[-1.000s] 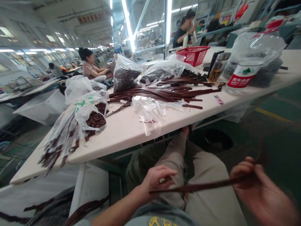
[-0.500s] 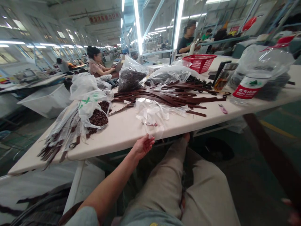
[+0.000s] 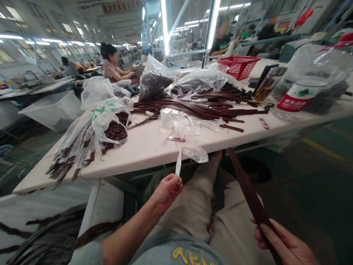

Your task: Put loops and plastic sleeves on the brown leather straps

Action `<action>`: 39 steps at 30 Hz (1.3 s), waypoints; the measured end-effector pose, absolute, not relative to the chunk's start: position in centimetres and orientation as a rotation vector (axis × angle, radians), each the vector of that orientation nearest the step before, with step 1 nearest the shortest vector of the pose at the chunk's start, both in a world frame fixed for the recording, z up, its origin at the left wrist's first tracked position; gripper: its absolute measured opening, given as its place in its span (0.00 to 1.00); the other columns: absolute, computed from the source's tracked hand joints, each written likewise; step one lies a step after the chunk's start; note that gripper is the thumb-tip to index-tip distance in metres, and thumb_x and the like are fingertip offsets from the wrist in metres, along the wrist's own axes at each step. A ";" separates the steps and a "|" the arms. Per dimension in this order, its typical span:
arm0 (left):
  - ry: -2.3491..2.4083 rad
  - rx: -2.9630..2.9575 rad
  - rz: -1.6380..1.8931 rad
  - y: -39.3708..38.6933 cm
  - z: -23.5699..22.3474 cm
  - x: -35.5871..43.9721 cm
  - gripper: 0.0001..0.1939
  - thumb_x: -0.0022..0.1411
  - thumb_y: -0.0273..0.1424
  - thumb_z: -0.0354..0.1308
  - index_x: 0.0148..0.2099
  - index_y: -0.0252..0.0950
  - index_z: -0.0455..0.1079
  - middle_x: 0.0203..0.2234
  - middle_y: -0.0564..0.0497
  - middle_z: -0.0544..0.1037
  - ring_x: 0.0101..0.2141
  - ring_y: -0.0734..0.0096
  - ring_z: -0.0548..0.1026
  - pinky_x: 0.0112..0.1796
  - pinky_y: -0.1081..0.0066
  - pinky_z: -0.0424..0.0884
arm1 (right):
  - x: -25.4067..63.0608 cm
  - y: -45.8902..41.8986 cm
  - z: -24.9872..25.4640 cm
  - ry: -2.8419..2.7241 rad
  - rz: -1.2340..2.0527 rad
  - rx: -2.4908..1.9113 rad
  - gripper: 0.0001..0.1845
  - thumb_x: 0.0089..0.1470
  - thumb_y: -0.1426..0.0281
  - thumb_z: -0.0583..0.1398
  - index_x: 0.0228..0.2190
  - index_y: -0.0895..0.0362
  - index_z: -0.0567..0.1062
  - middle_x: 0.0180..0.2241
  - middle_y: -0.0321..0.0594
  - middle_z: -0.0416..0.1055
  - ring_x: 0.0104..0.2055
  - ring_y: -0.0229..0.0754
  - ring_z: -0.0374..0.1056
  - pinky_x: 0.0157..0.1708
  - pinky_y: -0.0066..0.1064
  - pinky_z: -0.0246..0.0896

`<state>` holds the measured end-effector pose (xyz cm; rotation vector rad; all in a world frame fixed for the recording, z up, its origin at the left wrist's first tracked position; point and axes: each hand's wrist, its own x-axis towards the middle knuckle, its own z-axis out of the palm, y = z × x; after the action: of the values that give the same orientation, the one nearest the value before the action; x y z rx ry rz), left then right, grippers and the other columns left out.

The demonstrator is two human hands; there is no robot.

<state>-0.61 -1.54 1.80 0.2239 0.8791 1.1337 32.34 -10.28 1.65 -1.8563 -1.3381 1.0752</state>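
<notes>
My left hand (image 3: 168, 188) is closed in a pinch on the lower end of a narrow white strip (image 3: 178, 163), which stands up in front of the table's edge. A thin clear plastic piece (image 3: 198, 154) lies just right of the strip at that edge; whether the two are joined I cannot tell. Over my right thigh, my right hand (image 3: 281, 238) grips a long, flat brown strap (image 3: 244, 184) that slants up and left, its far end near the table edge. Behind the strip, a pile of white plastic strips (image 3: 179, 124) sits on the table with pink-handled tweezers (image 3: 175, 139) before it.
Many brown straps (image 3: 182, 108) lie across the white table (image 3: 149, 156). Bags of small dark parts (image 3: 117, 130) stand at left and back. A red basket (image 3: 239, 68), a glass bottle (image 3: 268, 84), a large plastic jug (image 3: 298, 97) and pink snips (image 3: 263, 123) are on the right.
My left hand has drawn back toward me, pulling the white strip off the pile. My right hand has come in from the lower right, bringing the brown strap over my lap.
</notes>
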 end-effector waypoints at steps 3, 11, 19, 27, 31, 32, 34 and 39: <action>0.863 0.172 1.102 -2.6 1.3 0.0 0.21 0.39 0.31 0.78 0.30 0.32 0.69 0.25 0.56 0.75 0.24 0.82 0.73 0.28 0.81 0.73 | 30.3 -9.7 3.2 -1.446 1.153 -1.804 0.26 0.48 0.44 0.58 0.29 0.52 0.80 0.24 0.40 0.77 0.26 0.44 0.75 0.28 0.28 0.72; 0.898 0.115 1.072 -0.9 0.7 0.6 0.10 0.61 0.31 0.64 0.31 0.30 0.71 0.25 0.50 0.77 0.23 0.80 0.74 0.28 0.79 0.74 | 27.7 -9.6 3.6 -1.508 1.303 -1.713 0.23 0.56 0.49 0.55 0.30 0.55 0.76 0.25 0.38 0.75 0.27 0.41 0.71 0.30 0.29 0.68; 0.853 0.258 0.858 -2.8 0.3 1.8 0.07 0.57 0.26 0.66 0.38 0.25 0.77 0.28 0.46 0.80 0.26 0.78 0.76 0.30 0.80 0.74 | 27.0 -10.2 3.1 -1.424 1.478 -1.627 0.22 0.59 0.51 0.54 0.35 0.57 0.75 0.28 0.37 0.73 0.29 0.37 0.68 0.32 0.28 0.65; 0.853 0.069 0.804 -4.4 -0.5 3.1 0.05 0.56 0.24 0.67 0.32 0.28 0.74 0.24 0.51 0.77 0.24 0.79 0.75 0.29 0.79 0.74 | 27.5 -11.7 3.3 -1.427 1.562 -1.558 0.17 0.61 0.55 0.54 0.37 0.56 0.73 0.29 0.36 0.73 0.29 0.35 0.67 0.33 0.28 0.64; 0.885 -0.011 0.839 -4.2 -0.4 3.4 0.07 0.58 0.26 0.66 0.30 0.30 0.71 0.23 0.52 0.76 0.23 0.78 0.75 0.28 0.78 0.74 | 29.6 -13.4 3.3 -1.461 1.549 -1.605 0.17 0.61 0.56 0.55 0.36 0.56 0.74 0.28 0.37 0.74 0.29 0.37 0.69 0.32 0.28 0.65; 0.896 -0.038 0.842 -4.2 -0.3 3.4 0.07 0.59 0.26 0.66 0.31 0.31 0.71 0.24 0.52 0.76 0.23 0.78 0.75 0.28 0.78 0.74 | 30.1 -13.9 3.3 -1.460 1.520 -1.637 0.17 0.61 0.56 0.55 0.35 0.56 0.75 0.26 0.36 0.73 0.27 0.36 0.68 0.31 0.28 0.64; 0.914 -0.099 0.853 -4.0 -0.2 3.5 0.08 0.60 0.28 0.64 0.31 0.31 0.70 0.25 0.52 0.77 0.24 0.77 0.76 0.29 0.77 0.75 | 30.9 -14.8 3.5 -1.452 1.441 -1.712 0.17 0.60 0.55 0.56 0.35 0.56 0.75 0.21 0.33 0.69 0.23 0.35 0.65 0.26 0.27 0.62; 0.932 -0.155 0.900 -3.6 -0.1 3.6 0.08 0.66 0.28 0.58 0.34 0.30 0.72 0.27 0.48 0.78 0.25 0.75 0.77 0.29 0.76 0.75 | 31.6 -17.1 4.1 -1.627 1.351 -1.783 0.18 0.59 0.56 0.56 0.35 0.56 0.78 0.16 0.31 0.64 0.18 0.35 0.61 0.20 0.25 0.58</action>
<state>3.56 -3.60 -0.13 -0.1549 0.9320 0.9004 31.56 -17.05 4.08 -1.7828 -1.6266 1.3507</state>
